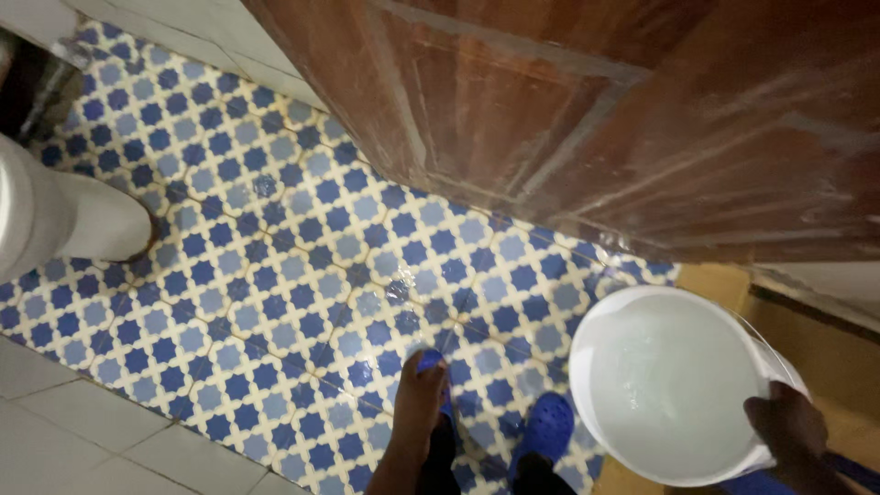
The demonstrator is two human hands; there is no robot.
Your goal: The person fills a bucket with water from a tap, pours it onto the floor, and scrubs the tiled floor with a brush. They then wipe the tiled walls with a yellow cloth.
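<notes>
My right hand [788, 426] grips the near right rim of a white plastic bucket [587, 353] that holds clear water, at the lower right of the view. My left hand [419, 403] hangs down at the bottom centre with straight fingers and nothing in it, above my left foot. Both feet wear blue clogs [548, 423] and stand on the wet blue-and-cream patterned floor tiles [275, 275].
A brown wooden door [568, 119] fills the upper right, its lower edge just beyond the bucket. The white base of a toilet [82, 220] stands at the left. Plain white tiles [73, 440] lie at the lower left, and a yellowish floor strip [706, 280] runs beside the bucket.
</notes>
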